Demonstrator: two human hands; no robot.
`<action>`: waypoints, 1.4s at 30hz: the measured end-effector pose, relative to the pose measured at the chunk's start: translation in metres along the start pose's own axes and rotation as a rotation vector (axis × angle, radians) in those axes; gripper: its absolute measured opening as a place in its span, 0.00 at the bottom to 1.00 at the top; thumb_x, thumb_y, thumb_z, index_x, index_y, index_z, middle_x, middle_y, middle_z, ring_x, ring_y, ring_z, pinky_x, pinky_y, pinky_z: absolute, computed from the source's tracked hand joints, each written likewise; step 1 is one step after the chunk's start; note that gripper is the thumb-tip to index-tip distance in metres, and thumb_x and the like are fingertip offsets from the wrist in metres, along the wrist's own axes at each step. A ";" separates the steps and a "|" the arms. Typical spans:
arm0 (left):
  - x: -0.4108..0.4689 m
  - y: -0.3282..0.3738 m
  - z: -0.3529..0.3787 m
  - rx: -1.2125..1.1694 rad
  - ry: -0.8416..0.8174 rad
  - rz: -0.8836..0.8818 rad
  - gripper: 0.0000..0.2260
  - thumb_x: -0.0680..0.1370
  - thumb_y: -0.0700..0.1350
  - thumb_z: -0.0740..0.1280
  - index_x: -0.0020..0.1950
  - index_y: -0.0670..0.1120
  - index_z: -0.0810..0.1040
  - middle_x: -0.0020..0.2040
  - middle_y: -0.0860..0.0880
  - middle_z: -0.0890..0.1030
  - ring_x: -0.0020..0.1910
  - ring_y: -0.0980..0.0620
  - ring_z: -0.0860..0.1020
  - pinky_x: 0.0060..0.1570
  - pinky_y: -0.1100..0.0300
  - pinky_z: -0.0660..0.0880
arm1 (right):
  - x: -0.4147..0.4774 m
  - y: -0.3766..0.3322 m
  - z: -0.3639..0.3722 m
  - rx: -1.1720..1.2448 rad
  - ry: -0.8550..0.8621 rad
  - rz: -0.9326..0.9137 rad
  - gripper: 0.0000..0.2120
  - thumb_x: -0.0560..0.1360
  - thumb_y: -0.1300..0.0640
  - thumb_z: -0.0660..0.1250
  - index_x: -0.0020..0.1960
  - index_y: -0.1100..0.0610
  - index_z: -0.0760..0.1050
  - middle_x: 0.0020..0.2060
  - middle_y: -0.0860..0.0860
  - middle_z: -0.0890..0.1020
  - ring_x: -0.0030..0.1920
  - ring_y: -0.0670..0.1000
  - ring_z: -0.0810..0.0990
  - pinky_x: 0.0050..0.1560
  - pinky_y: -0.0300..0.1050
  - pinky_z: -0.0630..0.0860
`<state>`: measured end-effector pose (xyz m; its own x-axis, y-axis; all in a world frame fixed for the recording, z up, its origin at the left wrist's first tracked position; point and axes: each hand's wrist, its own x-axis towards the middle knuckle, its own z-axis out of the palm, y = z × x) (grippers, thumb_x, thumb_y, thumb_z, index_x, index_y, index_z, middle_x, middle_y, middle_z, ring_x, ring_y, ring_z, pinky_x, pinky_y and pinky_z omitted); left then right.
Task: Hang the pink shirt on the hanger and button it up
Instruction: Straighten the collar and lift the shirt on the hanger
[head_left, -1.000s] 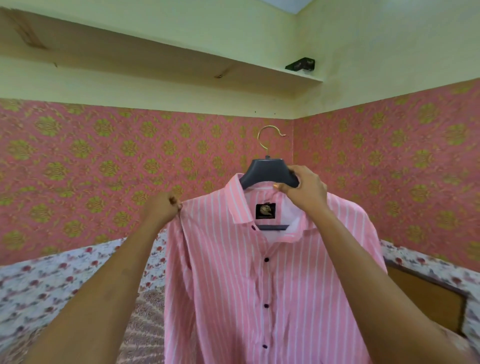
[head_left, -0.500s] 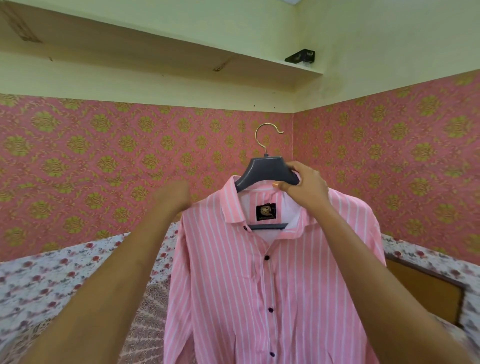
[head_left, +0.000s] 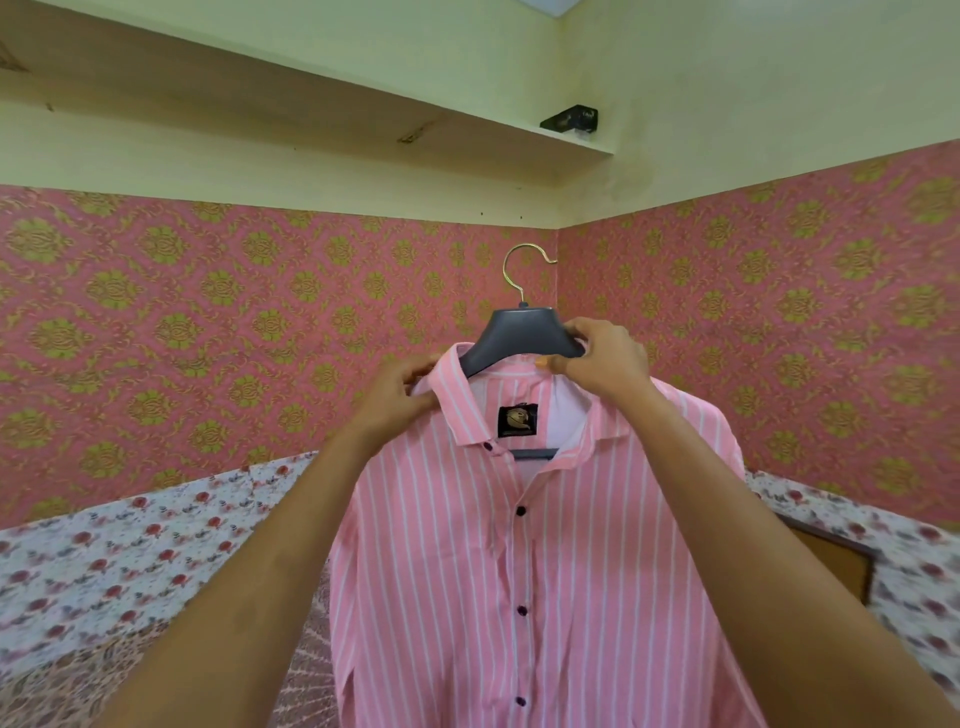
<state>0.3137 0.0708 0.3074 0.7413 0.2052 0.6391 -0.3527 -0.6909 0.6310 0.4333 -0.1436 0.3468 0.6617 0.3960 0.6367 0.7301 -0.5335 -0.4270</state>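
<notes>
The pink shirt (head_left: 524, 561) with white stripes and dark buttons hangs in front of me on a dark grey hanger (head_left: 511, 332) with a gold hook. My right hand (head_left: 602, 358) grips the hanger's right shoulder together with the collar and holds everything up in the air. My left hand (head_left: 402, 389) pinches the left side of the collar. The collar stands open, showing a black label inside the neck; the top collar button is undone. Lower down, the front panels overlap along the button row.
Pink and gold patterned walls meet in a corner behind the shirt. A shelf (head_left: 311, 119) runs overhead with a small black object (head_left: 570, 118) on it. Below lies a floral bedsheet (head_left: 130, 561), with a brown wooden panel (head_left: 836, 564) at the right.
My left hand left the shirt's left shoulder and moved right and up to the collar. The right hand kept its hold on the hanger.
</notes>
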 end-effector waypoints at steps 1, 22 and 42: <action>-0.001 -0.001 0.003 -0.002 0.039 0.024 0.19 0.70 0.38 0.68 0.61 0.48 0.77 0.52 0.55 0.81 0.46 0.73 0.76 0.49 0.72 0.71 | 0.000 0.001 0.000 0.068 0.010 0.014 0.18 0.70 0.47 0.70 0.57 0.52 0.75 0.53 0.50 0.81 0.55 0.56 0.77 0.56 0.51 0.71; 0.016 0.008 0.013 -0.105 -0.053 -0.075 0.18 0.63 0.60 0.71 0.49 0.56 0.80 0.48 0.46 0.82 0.46 0.48 0.80 0.50 0.48 0.76 | -0.008 0.016 -0.009 0.447 0.016 -0.044 0.21 0.71 0.50 0.70 0.62 0.51 0.71 0.57 0.47 0.78 0.59 0.49 0.75 0.63 0.51 0.70; 0.019 -0.008 0.005 -0.094 0.018 0.010 0.16 0.69 0.50 0.71 0.56 0.54 0.78 0.46 0.57 0.82 0.40 0.66 0.79 0.40 0.65 0.76 | -0.019 0.048 0.010 0.235 0.593 0.083 0.07 0.77 0.59 0.60 0.45 0.58 0.76 0.45 0.54 0.79 0.48 0.56 0.74 0.49 0.49 0.68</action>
<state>0.3336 0.0770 0.3122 0.7274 0.2119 0.6527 -0.4125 -0.6251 0.6627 0.4578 -0.1694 0.3072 0.5604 -0.1562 0.8133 0.7428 -0.3397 -0.5770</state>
